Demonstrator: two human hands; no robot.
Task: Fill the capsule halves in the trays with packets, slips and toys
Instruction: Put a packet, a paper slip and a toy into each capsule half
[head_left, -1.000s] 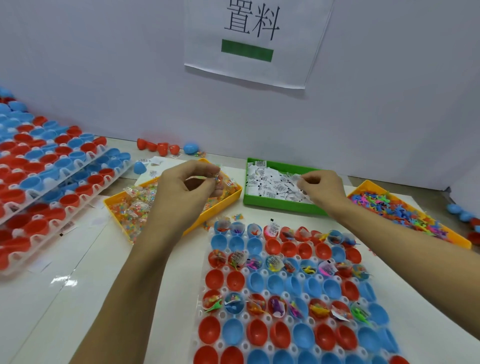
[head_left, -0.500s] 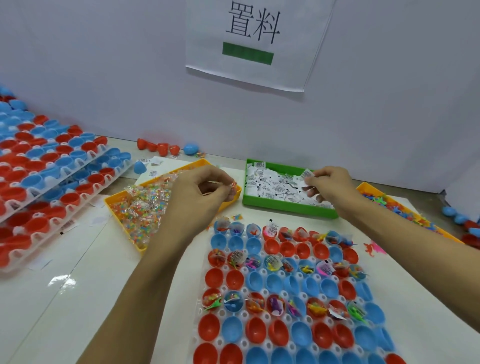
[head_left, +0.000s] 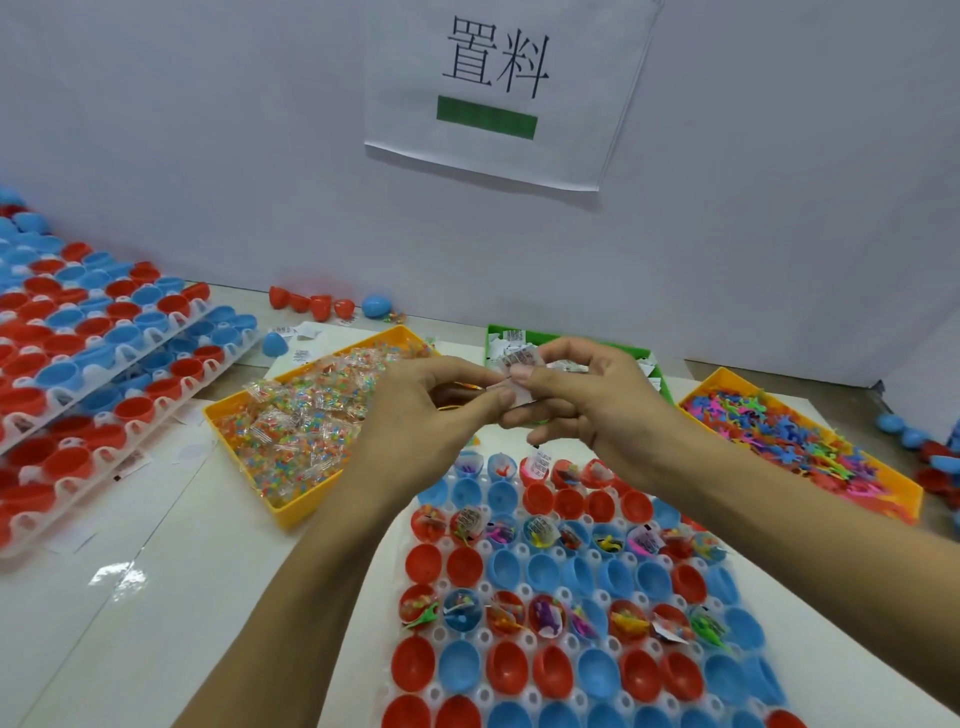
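A white tray (head_left: 439, 631) of red and blue capsule halves lies in front of me; several halves hold packets, slips and toys, others are bare. My left hand (head_left: 421, 410) and my right hand (head_left: 582, 400) meet above the tray's far edge. Their fingertips pinch a small bunch of white paper slips (head_left: 517, 364) between them; my left hand also seems to hold a clear bead packet, mostly hidden. A yellow bin (head_left: 244, 410) of bead packets is at the left, a green bin (head_left: 493, 335) of slips behind the hands, an orange bin (head_left: 904, 493) of toys at the right.
Stacked trays of red and blue capsule halves (head_left: 104, 353) fill the left side. Loose capsule halves (head_left: 317, 304) lie along the white back wall, more at the far right (head_left: 914, 441). Stray slips (head_left: 130, 462) lie on the table. A paper sign (head_left: 498, 88) hangs on the wall.
My right hand left the green bin with slips and moved left; my left hand moved right from the yellow bin. The two hands now touch above the tray.
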